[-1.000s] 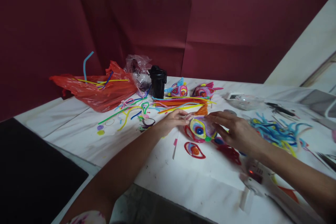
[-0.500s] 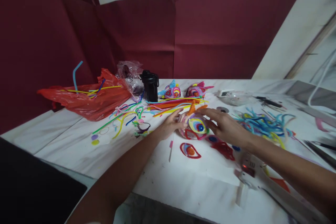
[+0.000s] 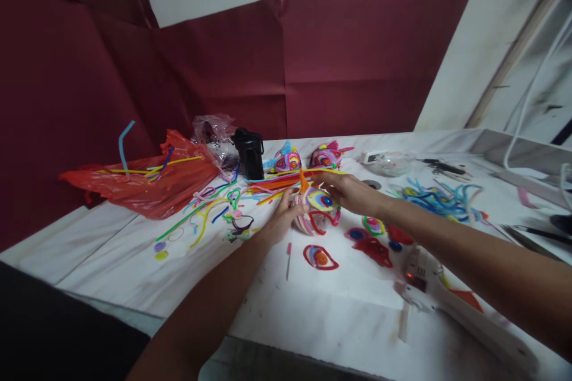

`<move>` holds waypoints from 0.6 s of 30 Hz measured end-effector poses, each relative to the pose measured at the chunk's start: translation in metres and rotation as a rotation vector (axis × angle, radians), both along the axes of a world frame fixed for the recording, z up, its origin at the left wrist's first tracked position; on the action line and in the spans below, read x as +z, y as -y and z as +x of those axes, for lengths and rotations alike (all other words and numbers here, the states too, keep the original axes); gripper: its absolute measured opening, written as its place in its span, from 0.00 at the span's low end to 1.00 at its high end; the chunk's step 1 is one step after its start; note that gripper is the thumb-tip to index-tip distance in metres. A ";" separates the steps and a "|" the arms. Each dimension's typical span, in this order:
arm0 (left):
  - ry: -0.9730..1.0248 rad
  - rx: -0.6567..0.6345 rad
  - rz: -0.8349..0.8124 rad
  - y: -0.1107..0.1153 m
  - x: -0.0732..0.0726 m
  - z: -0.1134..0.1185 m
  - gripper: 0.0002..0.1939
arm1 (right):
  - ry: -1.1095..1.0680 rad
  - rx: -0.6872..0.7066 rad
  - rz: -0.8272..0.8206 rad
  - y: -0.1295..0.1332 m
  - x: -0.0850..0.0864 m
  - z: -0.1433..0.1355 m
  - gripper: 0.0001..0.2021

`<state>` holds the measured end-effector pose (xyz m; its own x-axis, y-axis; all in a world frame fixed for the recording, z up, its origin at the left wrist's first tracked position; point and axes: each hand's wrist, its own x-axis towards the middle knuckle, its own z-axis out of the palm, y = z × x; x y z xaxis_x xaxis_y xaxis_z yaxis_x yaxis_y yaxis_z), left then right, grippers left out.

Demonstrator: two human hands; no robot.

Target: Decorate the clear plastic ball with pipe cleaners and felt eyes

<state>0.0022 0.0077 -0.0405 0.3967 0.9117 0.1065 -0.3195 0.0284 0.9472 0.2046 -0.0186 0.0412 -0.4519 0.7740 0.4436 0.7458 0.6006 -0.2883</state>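
Observation:
A colourful round craft figure (image 3: 315, 213) with an orange horn and a blue-and-yellow eye stands on the white table. My left hand (image 3: 284, 217) grips its left side, with the thumb across the front. At its upper right is my right hand (image 3: 342, 187), its curled fingers against the figure's top and side; the fingertips are partly hidden. Just in front lies a loose red-rimmed eye piece (image 3: 320, 257). To the right are red pieces (image 3: 375, 250) and a small green-rimmed eye piece (image 3: 373, 225).
A red plastic bag (image 3: 152, 184) and a black bottle (image 3: 249, 153) stand at the left and back. Two finished-looking figures (image 3: 326, 156) sit behind. Blue pipe cleaners (image 3: 440, 199) and a white glue gun (image 3: 447, 292) lie at the right, near pliers (image 3: 447, 168).
The view has shifted, and the figure has turned slightly in my hands. My right hand has moved up along it, uncovering the green-rimmed eye piece on the table.

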 end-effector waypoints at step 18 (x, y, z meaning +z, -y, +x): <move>0.237 0.061 -0.109 0.002 0.021 -0.002 0.14 | 0.323 -0.467 0.113 0.209 -0.045 0.087 0.15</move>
